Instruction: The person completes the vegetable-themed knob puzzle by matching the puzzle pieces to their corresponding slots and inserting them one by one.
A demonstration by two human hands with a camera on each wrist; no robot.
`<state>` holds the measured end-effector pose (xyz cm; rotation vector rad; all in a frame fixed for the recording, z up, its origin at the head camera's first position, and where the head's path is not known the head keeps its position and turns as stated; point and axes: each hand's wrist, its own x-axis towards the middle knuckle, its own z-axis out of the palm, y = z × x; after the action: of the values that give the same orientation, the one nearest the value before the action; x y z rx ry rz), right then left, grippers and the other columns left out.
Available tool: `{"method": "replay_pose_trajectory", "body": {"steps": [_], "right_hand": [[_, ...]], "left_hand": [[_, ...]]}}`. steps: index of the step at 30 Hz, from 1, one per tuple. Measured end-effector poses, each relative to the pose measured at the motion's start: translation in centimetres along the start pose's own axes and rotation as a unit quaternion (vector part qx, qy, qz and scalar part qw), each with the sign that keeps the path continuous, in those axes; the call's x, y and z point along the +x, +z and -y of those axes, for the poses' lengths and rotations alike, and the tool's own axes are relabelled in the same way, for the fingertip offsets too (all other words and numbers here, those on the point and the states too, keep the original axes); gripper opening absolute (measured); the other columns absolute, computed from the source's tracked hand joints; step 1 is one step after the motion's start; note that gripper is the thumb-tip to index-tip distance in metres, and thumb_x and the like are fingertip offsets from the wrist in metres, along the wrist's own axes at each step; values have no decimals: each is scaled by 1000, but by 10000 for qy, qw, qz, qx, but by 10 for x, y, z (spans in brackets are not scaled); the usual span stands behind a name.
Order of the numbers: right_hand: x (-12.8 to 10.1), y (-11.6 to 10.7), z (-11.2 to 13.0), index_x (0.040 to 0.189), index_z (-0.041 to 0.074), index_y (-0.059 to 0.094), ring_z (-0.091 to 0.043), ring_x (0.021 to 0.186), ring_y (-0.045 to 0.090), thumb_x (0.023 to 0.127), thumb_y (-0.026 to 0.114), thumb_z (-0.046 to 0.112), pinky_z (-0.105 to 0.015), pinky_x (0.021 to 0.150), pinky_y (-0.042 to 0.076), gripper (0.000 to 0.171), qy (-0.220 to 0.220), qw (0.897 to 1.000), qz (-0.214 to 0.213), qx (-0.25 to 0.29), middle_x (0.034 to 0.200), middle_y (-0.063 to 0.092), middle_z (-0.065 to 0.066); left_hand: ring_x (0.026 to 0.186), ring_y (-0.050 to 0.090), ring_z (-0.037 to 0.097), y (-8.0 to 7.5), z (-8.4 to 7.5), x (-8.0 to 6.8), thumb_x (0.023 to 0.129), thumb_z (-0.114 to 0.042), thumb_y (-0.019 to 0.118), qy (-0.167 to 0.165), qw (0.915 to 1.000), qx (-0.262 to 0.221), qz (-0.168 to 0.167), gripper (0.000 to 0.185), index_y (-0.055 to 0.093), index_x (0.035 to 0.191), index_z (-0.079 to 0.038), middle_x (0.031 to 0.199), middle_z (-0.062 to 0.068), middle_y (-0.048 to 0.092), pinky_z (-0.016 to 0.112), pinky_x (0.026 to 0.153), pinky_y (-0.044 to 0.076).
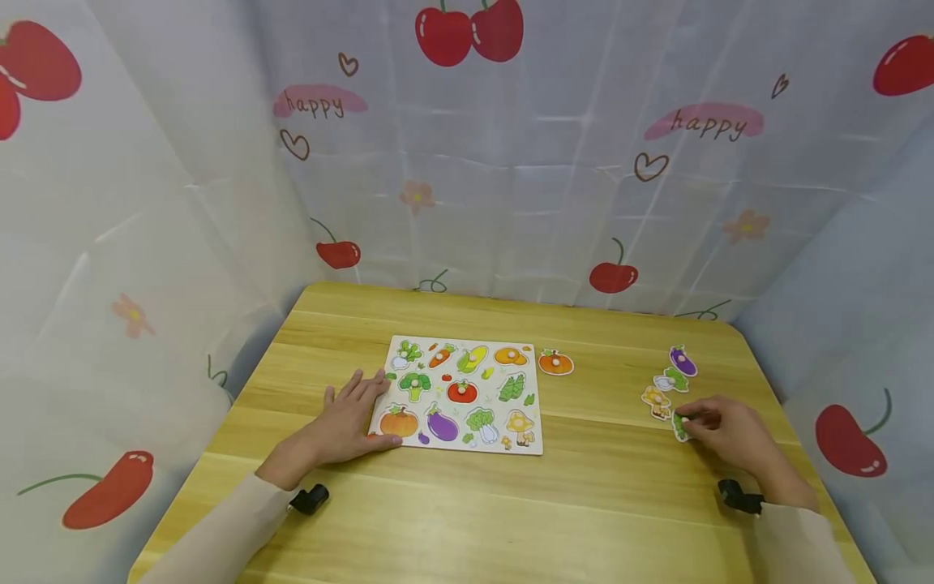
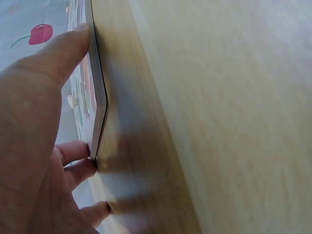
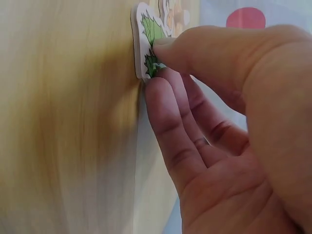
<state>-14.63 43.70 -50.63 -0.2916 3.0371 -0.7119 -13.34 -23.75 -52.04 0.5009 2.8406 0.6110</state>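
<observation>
Our left hand [image 1: 349,418] lies flat, fingers straight, against the puzzle board's [image 1: 461,395] left edge on the worktop [image 1: 598,503]; our right hand [image 1: 726,434] pinches the green vegetable piece [image 1: 680,426] at its rim, near the other loose pieces [image 1: 666,388]. We judge the thin piece could slip from so shallow a pinch, or nudge its neighbours.

We see a smooth, matt wooden table [image 1: 511,503], a flat board [image 1: 460,393] with glossy printed pictures, thick card-like pieces [image 1: 674,381] with white edges, and thin creased cloth curtains [image 1: 511,178].
</observation>
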Motion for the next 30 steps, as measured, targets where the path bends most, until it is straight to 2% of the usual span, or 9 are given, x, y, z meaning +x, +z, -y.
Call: {"method": "replay_pose_trajectory", "body": {"steps": [4, 11, 14, 18, 21, 30], "right_hand": [[4, 3, 9, 117, 9, 91, -2, 85, 73, 104, 89, 12, -24, 77, 60, 14, -33, 9999, 109, 43, 101, 86, -2], [15, 14, 31, 112, 12, 89, -2, 81, 69, 102, 92, 20, -26, 75, 58, 13, -155, 9997, 163, 63, 92, 82, 5], [20, 16, 41, 112, 12, 89, -4, 83, 70, 102, 93, 23, -26, 76, 58, 15, -195, 9993, 321, 92, 93, 82, 6], [26, 17, 52, 117, 10, 89, -9, 88, 76, 102, 91, 13, -25, 80, 63, 15, -385, 9972, 602, 231, 101, 84, 2], [29, 19, 56, 117, 9, 90, -9, 89, 77, 100, 89, 5, -26, 81, 65, 17, -621, 9956, 658, 246, 103, 85, 1], [37, 28, 64, 109, 10, 89, 0, 82, 62, 102, 90, 9, -28, 74, 59, 7, -1022, 9930, 577, 140, 93, 78, 7]], "left_hand": [[178, 21, 61, -1, -1, 0, 100, -70, 85, 6, 10000, 25, 9, 113, 40, 179, -3, 192, 21, 32, 102, 125, 16], [178, 22, 62, -1, -1, 0, 99, -70, 85, 14, 10000, 21, 5, 113, 41, 179, -3, 192, 21, 32, 102, 124, 16], [177, 22, 62, -1, -1, 0, 99, -70, 85, 16, 10000, 36, 14, 113, 41, 179, -3, 192, 21, 32, 102, 124, 17], [177, 22, 62, 0, 0, 0, 100, -70, 85, 15, 10000, 66, 8, 113, 40, 179, -3, 192, 21, 32, 102, 124, 17], [178, 22, 62, 1, 1, 0, 100, -70, 84, 13, 10000, 63, -14, 113, 40, 179, -3, 192, 21, 31, 102, 124, 16], [177, 22, 62, 2, 2, 0, 100, -70, 85, 36, 10000, 63, -32, 113, 41, 179, -3, 192, 21, 32, 102, 124, 17]]}}
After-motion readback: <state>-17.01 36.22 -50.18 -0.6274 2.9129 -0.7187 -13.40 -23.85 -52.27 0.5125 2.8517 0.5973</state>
